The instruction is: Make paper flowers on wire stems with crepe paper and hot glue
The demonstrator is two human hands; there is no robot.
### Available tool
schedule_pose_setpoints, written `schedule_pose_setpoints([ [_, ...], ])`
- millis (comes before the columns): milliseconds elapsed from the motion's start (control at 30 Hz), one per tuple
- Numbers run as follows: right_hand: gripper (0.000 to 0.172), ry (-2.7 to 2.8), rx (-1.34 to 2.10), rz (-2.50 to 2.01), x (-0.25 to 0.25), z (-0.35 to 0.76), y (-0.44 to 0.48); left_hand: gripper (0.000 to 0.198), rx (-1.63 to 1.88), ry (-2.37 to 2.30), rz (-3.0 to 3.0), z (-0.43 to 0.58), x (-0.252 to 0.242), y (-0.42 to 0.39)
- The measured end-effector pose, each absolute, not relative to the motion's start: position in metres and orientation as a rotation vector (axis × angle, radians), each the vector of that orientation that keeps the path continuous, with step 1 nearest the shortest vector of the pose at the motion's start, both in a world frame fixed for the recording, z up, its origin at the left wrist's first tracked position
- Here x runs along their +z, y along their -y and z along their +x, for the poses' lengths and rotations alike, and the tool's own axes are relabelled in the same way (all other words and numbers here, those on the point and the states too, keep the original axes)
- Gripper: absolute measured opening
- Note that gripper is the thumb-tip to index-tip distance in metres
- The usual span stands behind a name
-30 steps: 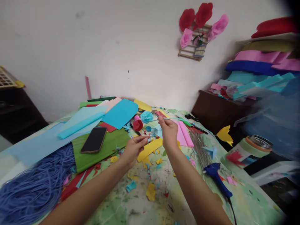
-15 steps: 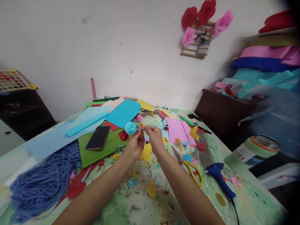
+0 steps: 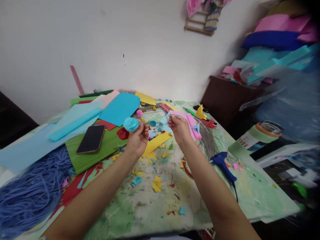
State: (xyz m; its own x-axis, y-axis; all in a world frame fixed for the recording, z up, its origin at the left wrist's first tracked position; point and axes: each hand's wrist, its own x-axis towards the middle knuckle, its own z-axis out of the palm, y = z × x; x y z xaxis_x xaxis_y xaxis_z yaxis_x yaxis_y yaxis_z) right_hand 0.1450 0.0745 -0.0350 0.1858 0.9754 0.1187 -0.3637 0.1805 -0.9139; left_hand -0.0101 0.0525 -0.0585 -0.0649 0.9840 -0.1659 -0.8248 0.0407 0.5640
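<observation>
A light-blue paper flower (image 3: 131, 124) with ruffled petals is held just above the table by my left hand (image 3: 138, 140), thumb and fingers pinched at its base. To the right, my right hand (image 3: 179, 128) is closed, fingertips pinching a thin light-blue strip (image 3: 172, 115). Whether the strip joins the flower's stem cannot be made out. A red paper flower (image 3: 123, 133) lies beside my left hand, and a small pink flower (image 3: 139, 113) sits behind it. Yellow paper (image 3: 157, 144) lies between and below my hands.
A phone (image 3: 91, 139) rests on green paper (image 3: 107, 155); blue yarn (image 3: 30, 193) lies at left. At right are a blue glue gun (image 3: 223, 165), thin wires (image 3: 209, 138) and a green jar (image 3: 255, 139). Red scissors-like handles (image 3: 186, 168) show partly behind my right forearm. Paper scraps litter the table.
My right hand has moved right, away from my left hand, which still holds the blue flower. The head view has tilted down and shifted right. My right forearm now covers most of the scissors.
</observation>
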Motion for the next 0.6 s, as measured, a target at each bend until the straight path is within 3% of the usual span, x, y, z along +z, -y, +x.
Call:
schedule_pose_setpoints([
  [200, 0.027, 1.116, 1.075, -1.121, -0.049, 0.18, -0.075, 0.012, 1.466, -0.6, 0.156, 0.001, -0.066, -0.063],
  [400, 0.035, 1.419, 0.765, -1.461, -0.078, 0.187, -0.027, 0.019, 1.429, -0.581, 0.052, 0.003, -0.071, -0.069],
  [600, 0.03, 1.967, 0.145, -2.201, -0.111, 0.168, 0.012, 0.021, 1.413, -0.598, 0.032, 0.004, -0.074, -0.067],
])
